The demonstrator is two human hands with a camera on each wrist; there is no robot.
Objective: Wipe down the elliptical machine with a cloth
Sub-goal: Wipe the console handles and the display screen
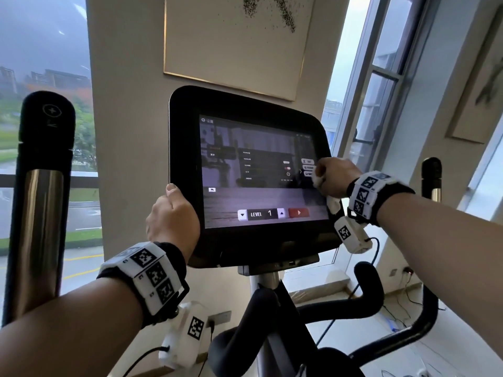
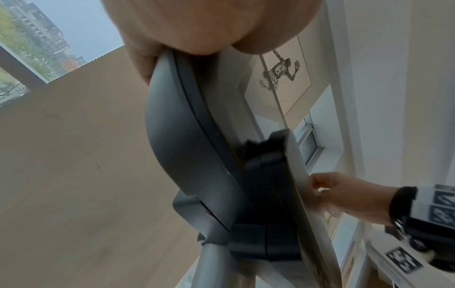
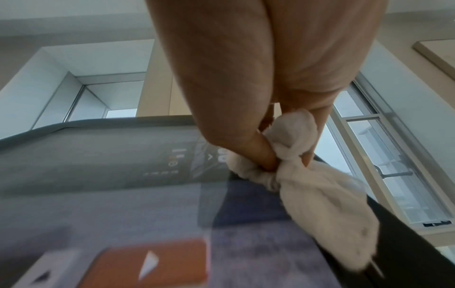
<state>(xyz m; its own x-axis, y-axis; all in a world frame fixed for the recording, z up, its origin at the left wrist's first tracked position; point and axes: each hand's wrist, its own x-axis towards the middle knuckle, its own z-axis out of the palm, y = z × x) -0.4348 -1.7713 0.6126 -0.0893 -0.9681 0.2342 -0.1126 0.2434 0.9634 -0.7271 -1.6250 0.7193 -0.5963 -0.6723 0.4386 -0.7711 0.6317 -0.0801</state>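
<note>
The right hand point(image 1: 333, 176) is pinching a bunched white cloth point(image 3: 317, 187) against the console point(image 1: 187, 148) screen's right edge (mid-wipe, I judge); the left hand point(image 1: 172, 217) is gripping the console's left rim, steadying it. Next, probably: sweeping leftward, pressing lightly.

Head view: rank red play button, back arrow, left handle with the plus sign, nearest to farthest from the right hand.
1. Red play button, screen bottom right, just below the right hand.
2. Back arrow, screen's left edge.
3. Left handle, far left, off the console.
</note>
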